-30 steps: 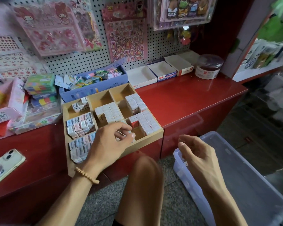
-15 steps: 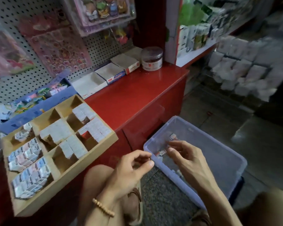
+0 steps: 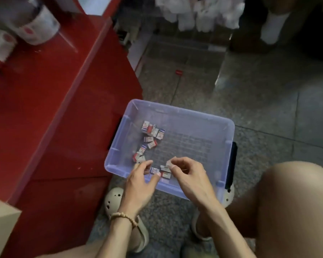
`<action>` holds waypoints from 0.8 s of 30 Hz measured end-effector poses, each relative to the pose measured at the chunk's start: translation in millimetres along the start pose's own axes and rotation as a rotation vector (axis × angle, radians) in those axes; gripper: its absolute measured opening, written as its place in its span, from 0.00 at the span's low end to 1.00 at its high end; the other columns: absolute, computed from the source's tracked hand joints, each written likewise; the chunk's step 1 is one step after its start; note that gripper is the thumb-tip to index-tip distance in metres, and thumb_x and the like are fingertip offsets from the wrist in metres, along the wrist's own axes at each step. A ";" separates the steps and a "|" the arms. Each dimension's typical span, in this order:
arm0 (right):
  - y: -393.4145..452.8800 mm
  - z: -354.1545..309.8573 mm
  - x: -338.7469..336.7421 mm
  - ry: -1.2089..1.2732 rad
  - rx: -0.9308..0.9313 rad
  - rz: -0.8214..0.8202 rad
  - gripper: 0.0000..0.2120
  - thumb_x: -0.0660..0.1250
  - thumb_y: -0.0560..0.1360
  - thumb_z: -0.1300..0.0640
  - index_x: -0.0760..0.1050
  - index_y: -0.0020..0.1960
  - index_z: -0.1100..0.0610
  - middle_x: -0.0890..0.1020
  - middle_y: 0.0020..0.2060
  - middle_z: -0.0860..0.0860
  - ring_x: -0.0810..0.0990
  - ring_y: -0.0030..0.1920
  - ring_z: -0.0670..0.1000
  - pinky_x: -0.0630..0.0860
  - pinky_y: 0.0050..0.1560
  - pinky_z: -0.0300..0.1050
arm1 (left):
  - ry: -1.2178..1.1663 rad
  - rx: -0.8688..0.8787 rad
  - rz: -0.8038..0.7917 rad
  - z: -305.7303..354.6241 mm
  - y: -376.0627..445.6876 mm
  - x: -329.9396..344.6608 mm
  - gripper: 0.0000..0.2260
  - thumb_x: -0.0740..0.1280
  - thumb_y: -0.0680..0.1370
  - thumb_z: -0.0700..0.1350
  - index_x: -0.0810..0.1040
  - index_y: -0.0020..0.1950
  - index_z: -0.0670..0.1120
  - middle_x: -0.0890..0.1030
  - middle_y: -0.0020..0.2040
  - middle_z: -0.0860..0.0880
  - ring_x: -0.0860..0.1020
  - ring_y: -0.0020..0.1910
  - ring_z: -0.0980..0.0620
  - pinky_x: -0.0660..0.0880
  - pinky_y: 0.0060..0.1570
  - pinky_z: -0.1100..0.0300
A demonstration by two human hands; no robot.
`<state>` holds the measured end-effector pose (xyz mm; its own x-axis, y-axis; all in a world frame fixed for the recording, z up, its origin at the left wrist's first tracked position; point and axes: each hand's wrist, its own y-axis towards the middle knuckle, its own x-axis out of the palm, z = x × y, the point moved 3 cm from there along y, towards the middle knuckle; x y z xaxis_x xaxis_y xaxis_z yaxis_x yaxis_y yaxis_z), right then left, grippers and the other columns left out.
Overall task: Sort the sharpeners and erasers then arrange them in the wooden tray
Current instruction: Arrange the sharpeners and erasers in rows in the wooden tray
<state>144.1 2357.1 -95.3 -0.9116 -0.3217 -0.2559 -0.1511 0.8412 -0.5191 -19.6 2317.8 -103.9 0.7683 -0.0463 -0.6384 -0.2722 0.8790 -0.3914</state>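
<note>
Hands at six o'clock in the translucent lilac plastic bin (image 3: 203, 125): my left hand (image 3: 139, 185) and right hand (image 3: 190, 175) each pinch small boxed erasers (image 3: 151, 135); overfilled pinches could, I judge, spill them.

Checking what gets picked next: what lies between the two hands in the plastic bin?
In the head view, a few small boxed items lie on the bin floor between the left hand and right hand, at their fingertips.
</note>
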 end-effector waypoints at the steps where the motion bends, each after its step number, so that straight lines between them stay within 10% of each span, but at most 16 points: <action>1: 11.9 5.9 3.6 0.004 0.022 0.006 0.10 0.69 0.78 0.51 0.83 0.55 0.53 0.85 0.48 0.44 0.82 0.49 0.41 0.79 0.55 0.44 | 0.039 0.015 -0.012 -5.7 10.1 3.6 0.17 0.71 0.76 0.45 0.76 0.65 0.46 0.76 0.58 0.54 0.77 0.57 0.57 0.71 0.57 0.64; 11: 167.9 65.8 80.9 -0.093 0.235 -0.010 0.16 0.67 0.77 0.57 0.79 0.63 0.59 0.84 0.55 0.55 0.82 0.57 0.55 0.74 0.60 0.45 | 0.522 0.036 0.070 -79.8 92.7 11.3 0.12 0.67 0.75 0.53 0.80 0.56 0.52 0.79 0.54 0.54 0.82 0.46 0.47 0.76 0.38 0.54; 19: 272.3 106.8 142.9 0.180 0.392 0.229 0.42 0.78 0.63 0.38 0.71 0.69 0.59 0.81 0.61 0.56 0.80 0.60 0.57 0.77 0.62 0.55 | 0.630 0.026 0.135 -79.6 96.0 14.3 0.15 0.61 0.70 0.55 0.82 0.49 0.51 0.81 0.48 0.54 0.81 0.40 0.47 0.73 0.32 0.57; 24: 305.4 103.3 163.8 0.184 0.427 0.320 0.41 0.75 0.57 0.30 0.77 0.58 0.59 0.80 0.57 0.58 0.79 0.58 0.59 0.76 0.61 0.57 | 0.620 -0.015 0.134 -79.8 96.6 16.1 0.15 0.61 0.70 0.55 0.82 0.48 0.52 0.81 0.45 0.54 0.82 0.40 0.47 0.72 0.32 0.56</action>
<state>-11.9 2516.5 -380.0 -0.9440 0.0336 -0.3284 0.2770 0.6216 -0.7327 -79.8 2364.1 -204.9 0.2501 -0.2061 -0.9460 -0.3543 0.8898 -0.2875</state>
